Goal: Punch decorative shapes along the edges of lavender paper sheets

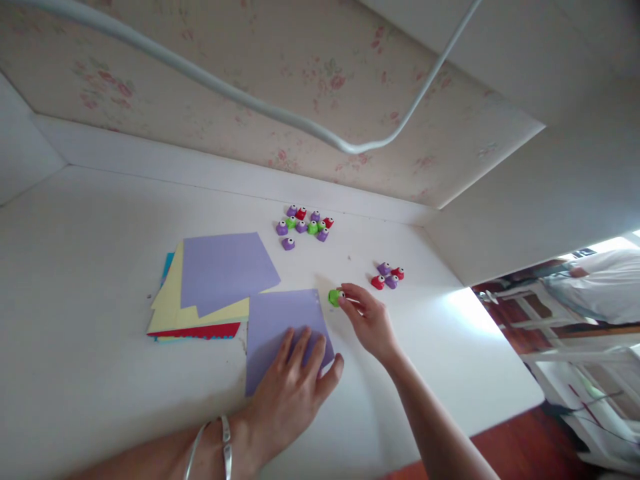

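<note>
Part of the lilac sheet (283, 320) is hidden under the left hand (293, 387); the punch details are too small to be made out. The left hand is laid flat, fingers spread, palm down on the sheet's near edge, nothing gripped. The right hand (367, 320) is stretched fwd, its grip pinched together on the green punch (335, 297), which is set at the fingertips, just off the sheet's far right corner on the tabletop (100, 220). Four more punches (388, 275) are seen beyond the grip; a paper stack (210, 287) lies to its left.
</note>
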Demonstrator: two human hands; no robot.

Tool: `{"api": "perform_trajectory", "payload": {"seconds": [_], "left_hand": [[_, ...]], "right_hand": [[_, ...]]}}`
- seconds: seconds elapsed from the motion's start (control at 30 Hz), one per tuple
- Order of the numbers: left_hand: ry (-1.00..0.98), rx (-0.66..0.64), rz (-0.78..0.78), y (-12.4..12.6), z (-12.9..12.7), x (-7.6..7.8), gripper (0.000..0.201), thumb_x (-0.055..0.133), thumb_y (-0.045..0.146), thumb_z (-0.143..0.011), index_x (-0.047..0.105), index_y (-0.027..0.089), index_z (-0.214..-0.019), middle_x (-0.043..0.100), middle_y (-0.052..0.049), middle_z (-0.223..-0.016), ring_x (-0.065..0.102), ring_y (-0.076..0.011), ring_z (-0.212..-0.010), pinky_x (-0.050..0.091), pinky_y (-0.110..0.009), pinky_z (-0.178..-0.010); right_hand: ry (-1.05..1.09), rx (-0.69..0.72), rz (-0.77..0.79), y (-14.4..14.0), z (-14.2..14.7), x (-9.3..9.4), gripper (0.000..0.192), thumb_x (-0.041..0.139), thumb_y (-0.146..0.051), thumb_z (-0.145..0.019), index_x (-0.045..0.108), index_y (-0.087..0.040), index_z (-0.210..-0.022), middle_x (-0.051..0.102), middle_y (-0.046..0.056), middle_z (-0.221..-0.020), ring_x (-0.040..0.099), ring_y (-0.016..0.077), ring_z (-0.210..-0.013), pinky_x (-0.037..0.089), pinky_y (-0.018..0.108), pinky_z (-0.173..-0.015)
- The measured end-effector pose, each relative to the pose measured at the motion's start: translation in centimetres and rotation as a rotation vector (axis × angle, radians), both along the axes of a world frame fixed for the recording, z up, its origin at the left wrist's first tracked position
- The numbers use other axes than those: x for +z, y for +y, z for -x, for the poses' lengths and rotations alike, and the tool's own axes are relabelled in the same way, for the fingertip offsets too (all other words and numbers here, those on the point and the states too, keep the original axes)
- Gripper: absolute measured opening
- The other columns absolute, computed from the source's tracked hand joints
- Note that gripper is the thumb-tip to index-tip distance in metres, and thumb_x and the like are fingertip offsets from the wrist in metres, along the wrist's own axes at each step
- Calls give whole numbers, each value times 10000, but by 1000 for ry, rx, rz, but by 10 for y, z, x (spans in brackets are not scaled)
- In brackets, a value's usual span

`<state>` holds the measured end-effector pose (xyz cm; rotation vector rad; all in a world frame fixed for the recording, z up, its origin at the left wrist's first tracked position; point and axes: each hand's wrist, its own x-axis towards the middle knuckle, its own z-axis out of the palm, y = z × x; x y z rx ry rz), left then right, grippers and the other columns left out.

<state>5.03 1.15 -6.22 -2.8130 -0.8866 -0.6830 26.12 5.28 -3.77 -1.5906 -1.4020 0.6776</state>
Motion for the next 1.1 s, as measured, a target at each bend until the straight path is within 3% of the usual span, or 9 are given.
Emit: {"api": "perform_trajectory", "payload": {"seconds": [0.13, 0.23, 0.33, 0.5, 1.1], "left_hand": [[17, 25, 36, 2, 0, -2, 495, 471, 271, -959, 390, 261, -1447, 537, -115, -1362, 527, -301, -1266, 398, -488, -1070], [5, 75, 90, 3, -1, -6, 434, 455, 249, -945, 504, 135, -1361, 508, -152, -1404, 487, -290, -1319, 380, -440, -1113], [4, 77, 134, 4, -3, -8, 414, 458, 265, -938, 569, 85, -1295, 470, -160, -1448, 449, -288, -1358, 353, -416, -1150], [42, 95, 173, 4, -2, -6, 466, 461, 299, -943, 543, 77, -1344, 432, -168, -1480, 415, -310, -1385, 329, -443, -1171], [39, 81, 62, 2, 1, 0, 480, 425, 333, -967, 498, 111, -1387, 433, -151, -1483, 430, -355, -1357, 312, -556, -1133]], "right_hand": [[16, -68, 4, -26, 4, -7, 226, 656, -376, -884, 702, -229, -1049, 740, 60, -1056, 721, 209, -951, 608, 371, -877], [-1, -100, 4, -35, 5, -9, 225, 657, -378, -883, 718, -235, -1047, 744, 60, -1063, 729, 213, -929, 609, 367, -862], [-28, -130, -8, -36, 7, -14, 237, 654, -386, -884, 728, -234, -1050, 746, 63, -1075, 732, 218, -923, 606, 365, -854], [-85, -154, -44, -36, 8, -20, 242, 652, -377, -884, 739, -236, -1062, 746, 62, -1089, 729, 218, -923, 600, 371, -863], [-146, -66, -30, -27, 10, -23, 255, 632, -378, -902, 728, -247, -1097, 725, 64, -1148, 705, 225, -1004, 586, 392, -923]]}}
